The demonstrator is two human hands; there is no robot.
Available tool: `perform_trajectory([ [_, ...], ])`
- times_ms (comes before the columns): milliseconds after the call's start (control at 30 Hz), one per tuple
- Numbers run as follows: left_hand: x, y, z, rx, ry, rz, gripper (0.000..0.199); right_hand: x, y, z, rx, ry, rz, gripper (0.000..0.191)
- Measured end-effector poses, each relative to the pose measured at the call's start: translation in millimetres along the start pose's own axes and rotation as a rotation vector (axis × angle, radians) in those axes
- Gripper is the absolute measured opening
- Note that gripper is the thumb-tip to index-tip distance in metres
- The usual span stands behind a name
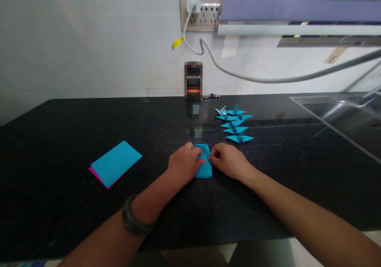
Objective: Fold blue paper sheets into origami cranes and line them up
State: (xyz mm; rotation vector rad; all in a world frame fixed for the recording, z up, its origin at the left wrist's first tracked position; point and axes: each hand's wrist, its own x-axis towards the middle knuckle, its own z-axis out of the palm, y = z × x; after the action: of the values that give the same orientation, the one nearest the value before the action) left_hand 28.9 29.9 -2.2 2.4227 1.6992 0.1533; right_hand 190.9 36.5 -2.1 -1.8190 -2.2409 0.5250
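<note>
A folded sheet of blue origami paper [204,171] lies flat on the dark counter in front of me. My left hand [184,163] rests on its left side, fingers curled and thumb pressed on the paper. At the right edge, my right hand [229,160] is closed, with thumb and index finger pinching at the paper. Part of the sheet's left side is hidden under my left fingers. Behind my right hand stand several folded blue paper cranes [239,138] in a cluster, with one paler crane [221,111] at the back.
To the left, a stack of blue paper [119,162] shows pink edges beneath. The black speckled counter [59,140] meets a tiled wall. A phone-like device [193,80] leans there beside a beaded strand [211,96]. A grey cable [238,74] hangs from the socket; a sink [351,112] is at right.
</note>
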Motion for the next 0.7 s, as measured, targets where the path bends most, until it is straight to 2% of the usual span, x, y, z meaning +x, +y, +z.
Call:
perform_trajectory([
  [333, 3.3, -0.9, -3.5, 0.001, -0.045, -0.012, 0.022, 14.9, 15.7, 4.9, -0.068, 0.114, -0.008, 0.026],
  [700, 4.7, -1.5, 0.4, 0.002, -0.029, -0.012, 0.020, 31.5, 11.1, 4.7, -0.118, 0.146, 0.099, 0.027],
])
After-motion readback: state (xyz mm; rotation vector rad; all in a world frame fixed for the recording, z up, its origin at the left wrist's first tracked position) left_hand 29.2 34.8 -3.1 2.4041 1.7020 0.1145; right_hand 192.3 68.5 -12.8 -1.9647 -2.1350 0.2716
